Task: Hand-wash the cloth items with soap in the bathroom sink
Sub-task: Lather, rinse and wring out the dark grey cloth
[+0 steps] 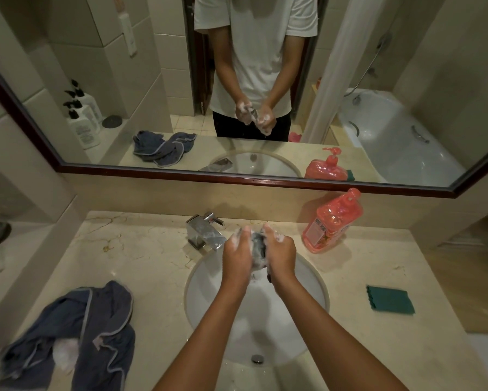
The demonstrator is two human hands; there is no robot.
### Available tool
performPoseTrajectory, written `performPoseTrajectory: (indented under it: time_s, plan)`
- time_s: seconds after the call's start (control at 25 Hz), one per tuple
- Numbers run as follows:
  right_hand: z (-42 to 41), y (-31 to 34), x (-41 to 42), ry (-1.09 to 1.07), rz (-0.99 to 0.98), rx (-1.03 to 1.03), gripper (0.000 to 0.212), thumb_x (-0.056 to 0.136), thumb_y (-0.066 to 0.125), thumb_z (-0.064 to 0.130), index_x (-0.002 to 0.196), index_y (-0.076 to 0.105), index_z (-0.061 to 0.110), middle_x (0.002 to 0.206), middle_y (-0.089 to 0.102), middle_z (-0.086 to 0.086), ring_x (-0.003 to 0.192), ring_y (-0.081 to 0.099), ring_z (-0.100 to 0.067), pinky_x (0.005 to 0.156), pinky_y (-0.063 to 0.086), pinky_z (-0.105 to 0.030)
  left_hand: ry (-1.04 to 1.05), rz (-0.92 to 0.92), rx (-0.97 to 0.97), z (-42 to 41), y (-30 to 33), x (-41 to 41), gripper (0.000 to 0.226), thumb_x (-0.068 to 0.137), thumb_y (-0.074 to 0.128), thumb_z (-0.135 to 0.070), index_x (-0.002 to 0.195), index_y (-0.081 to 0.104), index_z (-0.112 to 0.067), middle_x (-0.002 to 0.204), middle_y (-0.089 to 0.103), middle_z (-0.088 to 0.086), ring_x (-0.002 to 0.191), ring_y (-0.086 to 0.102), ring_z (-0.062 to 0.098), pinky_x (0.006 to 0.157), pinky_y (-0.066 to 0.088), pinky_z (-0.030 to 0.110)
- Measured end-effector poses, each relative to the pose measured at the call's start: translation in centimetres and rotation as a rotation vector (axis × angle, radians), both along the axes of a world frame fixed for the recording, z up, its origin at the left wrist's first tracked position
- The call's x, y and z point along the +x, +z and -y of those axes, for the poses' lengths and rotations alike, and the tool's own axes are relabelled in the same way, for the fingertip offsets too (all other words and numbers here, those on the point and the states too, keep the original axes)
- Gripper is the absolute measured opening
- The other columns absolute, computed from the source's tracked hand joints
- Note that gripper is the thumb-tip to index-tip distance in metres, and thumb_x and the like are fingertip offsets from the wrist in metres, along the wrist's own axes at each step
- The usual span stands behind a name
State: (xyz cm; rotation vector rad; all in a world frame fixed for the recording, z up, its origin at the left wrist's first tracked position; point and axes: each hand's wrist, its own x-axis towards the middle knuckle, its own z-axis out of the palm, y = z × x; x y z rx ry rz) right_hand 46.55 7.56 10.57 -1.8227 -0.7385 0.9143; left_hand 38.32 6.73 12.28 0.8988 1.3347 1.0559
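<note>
Sink (197, 280) set in counter (141, 249); faucet (204, 231) behind its rim, soap bottle (331, 221) right of faucet. Crumpled cloth (76, 334) on counter left of sink, sponge (389, 299) right. Mirror (124, 94) behind.

Both forearms reach forward from the bottom edge and converge toward the middle. The left hand (238, 251) and right hand (281, 249) are raised side by side, backs toward the camera, fingers curled inward and pressed around a small dark wad held between the palms. White lather coats the knuckles and fingers of both.
</note>
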Motion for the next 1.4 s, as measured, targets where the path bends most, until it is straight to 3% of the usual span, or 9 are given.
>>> performPoseTrajectory:
  time_s: [0.12, 0.36, 0.52, 0.64, 0.8, 0.96, 1.08, 1.24, 1.4]
  plan:
    - [1.1, 0.8, -0.4, 0.063, -0.25, -0.054, 0.045, 0.104, 0.046, 0.047, 0.085, 0.072, 0.016, 0.076, 0.073, -0.007, 0.069, 0.067, -0.021, 0.053, 0.048, -0.024, 0.074, 0.082, 0.006, -0.1, 0.1, -0.7, 0.027, 0.107, 0.039, -0.044, 0.106, 0.059, -0.025, 0.106, 0.067, 0.006, 0.097, 0.066, 0.016, 0.073, 0.054, 0.026]
    - [1.4, 1.6, -1.1, 0.113, -0.765, -0.13, 0.049, 0.1, 0.045, 0.057, 0.116, 0.071, 0.019, 0.114, 0.075, -0.008, 0.111, 0.069, -0.026, 0.101, 0.052, -0.043, -0.052, 0.038, -0.033, -0.3, -0.5, -1.0, 0.05, 0.105, 0.032, -0.057, 0.13, 0.056, -0.021, 0.125, 0.06, 0.004, 0.118, 0.059, 0.02, 0.101, 0.051, 0.041]
    - [0.3, 1.8, -1.8, -0.023, -0.679, 0.045, 0.031, 0.101, 0.055, 0.04, 0.11, 0.072, 0.015, 0.101, 0.078, -0.006, 0.101, 0.074, -0.023, 0.075, 0.056, -0.031, -0.165, 0.195, -0.078, 0.1, -0.2, -0.4, 0.055, 0.108, 0.024, -0.048, 0.138, 0.057, -0.018, 0.129, 0.065, 0.012, 0.11, 0.064, 0.013, 0.085, 0.057, 0.021]
    - [0.7, 1.9, -1.8, -0.13, -0.685, 0.214, 0.025, 0.102, 0.056, 0.029, 0.112, 0.069, 0.009, 0.102, 0.076, -0.013, 0.091, 0.076, -0.023, 0.068, 0.059, -0.029, -0.218, 0.18, -0.095, 0.1, -0.1, -0.2, 0.043, 0.109, 0.024, -0.047, 0.129, 0.058, -0.032, 0.113, 0.067, -0.008, 0.1, 0.063, 0.001, 0.076, 0.056, 0.015]
    - [0.7, 2.5, -1.7, -0.178, -0.922, 0.284, 0.032, 0.101, 0.053, 0.038, 0.102, 0.072, 0.012, 0.103, 0.075, -0.013, 0.093, 0.074, -0.025, 0.088, 0.056, -0.042, -0.253, 0.274, -0.357, 0.3, -1.0, -0.9, 0.055, 0.1, 0.03, -0.068, 0.124, 0.063, -0.031, 0.122, 0.069, 0.001, 0.109, 0.068, 0.021, 0.091, 0.058, 0.052]
    - [1.4, 2.2, -1.6, -0.092, -0.744, 0.203, 0.039, 0.105, 0.045, 0.038, 0.096, 0.073, 0.014, 0.099, 0.077, -0.01, 0.089, 0.075, -0.019, 0.086, 0.055, -0.036, -0.063, 0.371, -0.345, -0.3, -1.1, -1.5, 0.052, 0.103, 0.039, -0.059, 0.116, 0.067, -0.018, 0.118, 0.07, 0.012, 0.109, 0.068, 0.028, 0.09, 0.058, 0.05]
    - [2.1, 1.6, -1.4, 0.016, -0.513, 0.085, 0.034, 0.104, 0.045, 0.039, 0.101, 0.071, 0.017, 0.109, 0.074, -0.013, 0.1, 0.069, -0.022, 0.085, 0.056, -0.035, 0.042, 0.171, -0.16, -0.7, -1.6, -2.3, 0.029, 0.105, 0.048, -0.043, 0.107, 0.065, -0.019, 0.108, 0.069, 0.008, 0.105, 0.067, 0.024, 0.078, 0.057, 0.034]
    - [1.9, 1.8, -1.4, 0.03, -0.531, -0.098, 0.041, 0.096, 0.058, 0.05, 0.109, 0.067, 0.013, 0.103, 0.074, -0.015, 0.093, 0.074, -0.031, 0.083, 0.061, -0.049, 0.058, -0.119, 0.083, -0.7, -2.4, -3.4, 0.021, 0.101, 0.059, -0.031, 0.111, 0.068, -0.014, 0.106, 0.071, 0.004, 0.102, 0.068, 0.02, 0.074, 0.053, 0.024]
    - [1.2, 1.6, -2.3, 0.047, -0.485, -0.14, 0.034, 0.101, 0.055, 0.042, 0.113, 0.065, 0.013, 0.106, 0.073, -0.015, 0.094, 0.072, -0.029, 0.072, 0.06, -0.037, 0.012, -0.16, 0.157, -0.5, -1.8, -3.1, 0.015, 0.102, 0.059, -0.029, 0.1, 0.067, -0.016, 0.095, 0.07, -0.001, 0.095, 0.069, 0.015, 0.077, 0.058, 0.027]
